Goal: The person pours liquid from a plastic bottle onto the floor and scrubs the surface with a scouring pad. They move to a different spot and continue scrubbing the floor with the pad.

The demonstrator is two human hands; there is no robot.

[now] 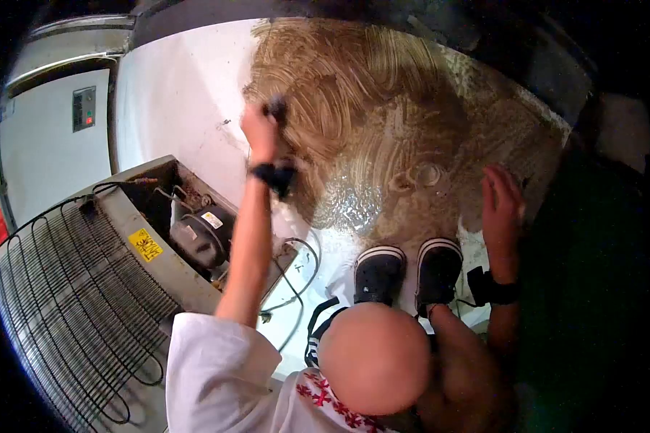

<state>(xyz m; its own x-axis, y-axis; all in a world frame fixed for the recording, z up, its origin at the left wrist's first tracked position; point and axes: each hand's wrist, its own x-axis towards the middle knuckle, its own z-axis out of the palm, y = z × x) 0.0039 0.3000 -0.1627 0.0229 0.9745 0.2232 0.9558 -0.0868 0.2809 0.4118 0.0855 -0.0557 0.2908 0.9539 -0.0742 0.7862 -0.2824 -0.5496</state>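
Observation:
My left hand (261,133), blurred by motion, is closed at the left edge of a brown, wet, streaked patch (325,86) on the pale surface. A small dark object (275,108) shows at its fingers, too smeared to name. My right hand (502,202) hangs over the patch's lower right part, fingers stretched out and holding nothing. Both wrists wear black bands. Curved wipe marks cover the brown area, and a shiny wet spot (350,202) lies near its lower edge.
A fridge-like unit with a black coil grille (72,310), a compressor (202,234) and a yellow label (145,245) lies at the left. A black cable (314,252) loops beside it. Dark shoes (380,274) stand at the patch's lower edge. A white panel (43,144) is at upper left.

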